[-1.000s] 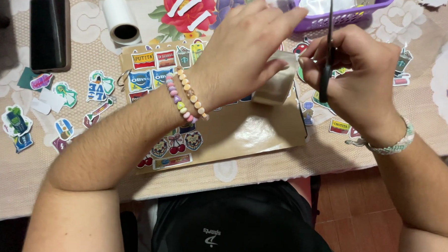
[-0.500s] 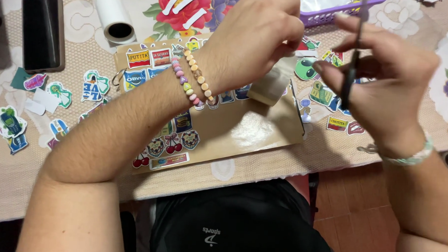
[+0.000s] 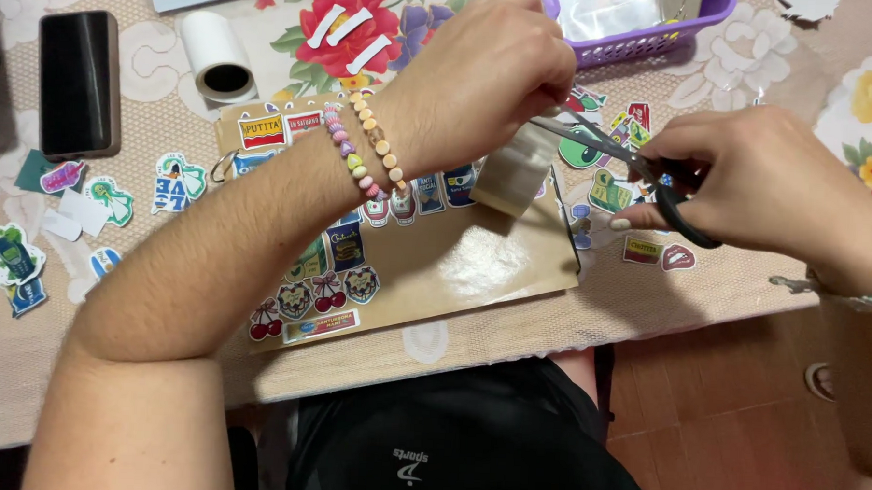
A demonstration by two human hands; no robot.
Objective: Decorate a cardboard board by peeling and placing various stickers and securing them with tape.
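Scissors (image 3: 641, 175) have swung flat, cutting tape (image 3: 516, 171) in left hand (image 3: 481, 73).

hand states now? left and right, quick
Left hand: closed, pinching the strip of clear tape.
Right hand: closed around the black-handled scissors, blades at the tape.

A floral tablecloth (image 3: 269, 36) covers the table, above seemingly reddish-brown floor tiles (image 3: 739, 410).

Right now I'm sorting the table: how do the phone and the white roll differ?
The phone is flat, black and rectangular; the white roll is a pale cylinder lying on its side, its dark hollow core showing. The phone sits further left. Both rest untouched on the floral tablecloth.
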